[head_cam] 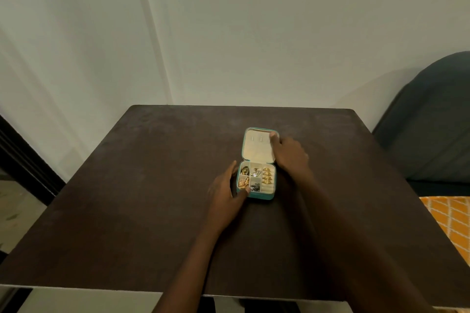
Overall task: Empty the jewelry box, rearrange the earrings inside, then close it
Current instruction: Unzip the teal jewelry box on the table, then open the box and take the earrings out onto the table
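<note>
A small teal jewelry box (pixel 262 195) lies open in the middle of the dark table (pixel 152 198). Its cream-lined lid (pixel 256 150) is folded back, away from me. The tray holds gold rings (pixel 267 175) in the right column, and gold and silver earrings (pixel 244 181) in the small left compartments. My left hand (pixel 225 194) holds the box's left side, its thumb on the near left corner. My right hand (pixel 290 152) grips the lid's right edge, thumb on the lining near the far corner.
The table stands against a pale wall. A dark upholstered chair (pixel 432 122) is at the right, with an orange patterned cloth (pixel 450 221) below it. A dark door frame (pixel 28 162) stands at the left.
</note>
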